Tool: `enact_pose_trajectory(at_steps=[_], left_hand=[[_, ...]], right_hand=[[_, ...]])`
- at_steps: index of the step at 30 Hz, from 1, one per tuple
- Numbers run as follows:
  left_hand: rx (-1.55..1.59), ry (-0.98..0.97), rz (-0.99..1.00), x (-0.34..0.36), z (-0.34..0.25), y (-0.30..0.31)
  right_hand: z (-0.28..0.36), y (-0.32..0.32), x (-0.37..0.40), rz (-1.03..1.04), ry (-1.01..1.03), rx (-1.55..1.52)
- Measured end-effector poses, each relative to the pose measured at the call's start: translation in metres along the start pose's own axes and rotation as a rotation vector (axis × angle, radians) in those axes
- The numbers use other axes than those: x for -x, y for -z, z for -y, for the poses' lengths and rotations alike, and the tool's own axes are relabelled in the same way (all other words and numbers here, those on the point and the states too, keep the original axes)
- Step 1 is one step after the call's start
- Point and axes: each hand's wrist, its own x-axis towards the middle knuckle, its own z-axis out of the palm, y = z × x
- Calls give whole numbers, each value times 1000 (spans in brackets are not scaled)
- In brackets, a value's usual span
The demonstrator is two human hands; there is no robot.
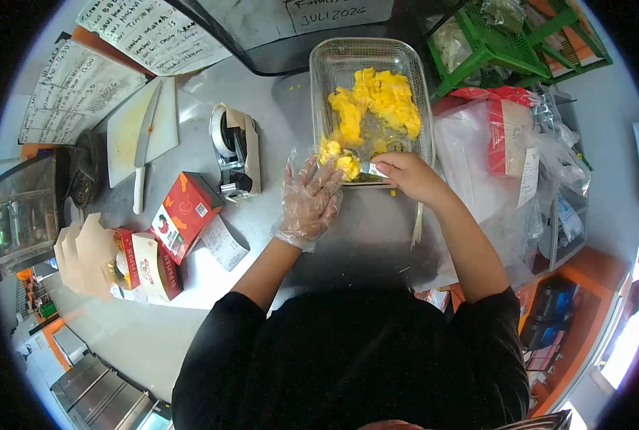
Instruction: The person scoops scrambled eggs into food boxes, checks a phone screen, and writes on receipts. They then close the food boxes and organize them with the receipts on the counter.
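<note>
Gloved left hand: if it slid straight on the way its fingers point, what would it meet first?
Probably the yellow food at the near corner of the glass dish, just beyond the left hand; height above the rim is unclear.

Tape dispenser [235,152] left of tray [322,86]; knife [143,143] on board [122,136]

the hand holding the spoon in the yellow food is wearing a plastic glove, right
Not quite. The right hand holding the spoon in the yellow food is bare; the plastic glove is on the left hand beside it. The head view shows this.
</note>
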Motion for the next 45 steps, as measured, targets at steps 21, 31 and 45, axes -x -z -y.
enact_pose_trajectory(at_steps=[21, 31, 45], left_hand=[[-54, 204, 18, -22, -4, 27], [-210, 226, 117, -22, -12, 15], [-329, 394, 223, -38, -43, 19]], right_hand=[[0, 24, 15, -180, 43, 215], [20, -15, 3, -356, 305, 688], [1, 12, -9, -6, -75, -385]])
